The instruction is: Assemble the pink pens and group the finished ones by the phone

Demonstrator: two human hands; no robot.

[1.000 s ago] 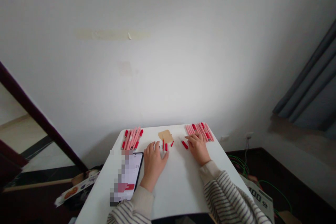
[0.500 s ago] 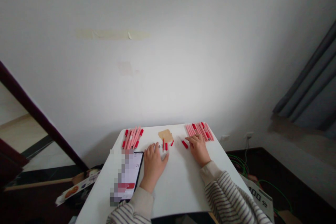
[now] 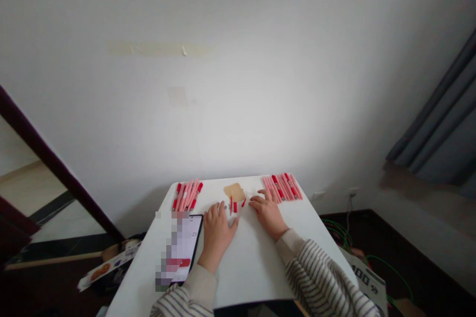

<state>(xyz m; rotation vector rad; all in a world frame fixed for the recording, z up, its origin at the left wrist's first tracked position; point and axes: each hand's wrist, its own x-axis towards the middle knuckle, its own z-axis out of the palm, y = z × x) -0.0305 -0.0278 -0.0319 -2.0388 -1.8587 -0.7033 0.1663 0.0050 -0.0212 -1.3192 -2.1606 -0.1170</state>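
On the white table, my left hand [image 3: 216,232] lies palm down with its fingers spread, holding nothing. Its fingertips rest just below a small row of pen parts. In that row are a thin red-and-yellow refill [image 3: 231,203], a short red grip [image 3: 235,207] and a small red piece [image 3: 244,202]. To the right of them my right hand [image 3: 268,214] is low over the table, palm down, fingers apart. Its fingertips are near the small red piece; what lies beneath the palm is hidden. A tan, irregular patch [image 3: 234,191] sits behind the parts.
Pink pens with red grips lie in a left bundle [image 3: 188,195] and a right bundle [image 3: 284,187] at the table's back corners. A phone [image 3: 186,247] with a lit screen lies beside my left forearm. The wall [image 3: 238,109] rises behind the table [image 3: 249,277].
My right hand has moved left, toward the pen parts. The red-gripped piece that lay by its fingers is no longer visible. My left hand has stayed in place.
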